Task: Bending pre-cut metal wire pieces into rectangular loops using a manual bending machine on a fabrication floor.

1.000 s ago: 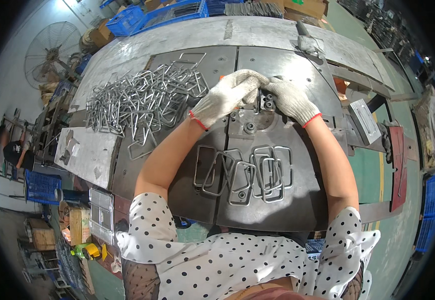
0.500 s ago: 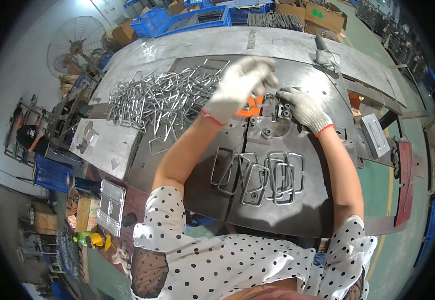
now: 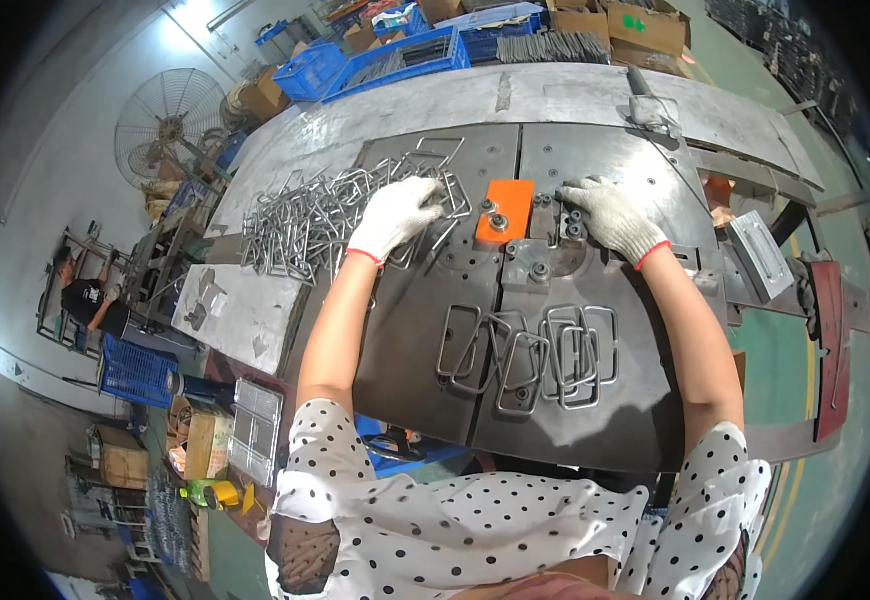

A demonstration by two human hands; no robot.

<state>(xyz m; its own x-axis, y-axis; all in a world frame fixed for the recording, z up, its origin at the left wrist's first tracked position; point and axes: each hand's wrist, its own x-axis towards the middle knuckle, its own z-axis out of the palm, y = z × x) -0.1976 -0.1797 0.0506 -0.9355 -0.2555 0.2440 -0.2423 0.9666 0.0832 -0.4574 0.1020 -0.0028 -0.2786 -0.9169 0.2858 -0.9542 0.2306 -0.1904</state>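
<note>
My left hand (image 3: 402,215), in a white knit glove with a red cuff, is at the near right edge of a pile of bent metal wire frames (image 3: 305,225). Its fingers are curled at a wire frame (image 3: 454,200); the exact grip is partly hidden. My right hand (image 3: 610,215), gloved alike, lies beside a small bolted metal fixture (image 3: 571,228), its fingers stretched out over the far side. Left of the fixture is an orange plate (image 3: 510,207) with bolts. Several rectangular wire frames (image 3: 525,370) lie overlapping on the steel table (image 3: 415,385) nearer to me.
A handled tool (image 3: 645,100) lies on the table's far side. Blue crates (image 3: 395,62) and cardboard boxes (image 3: 647,30) stand behind. A grey metal box (image 3: 758,255) sits at the right. Another person (image 3: 90,295) is at far left, near a large fan (image 3: 170,125).
My left hand has moved left and toward me, from above the orange plate to the pile of wire frames. My right hand stays by the fixture. The view has shifted slightly.
</note>
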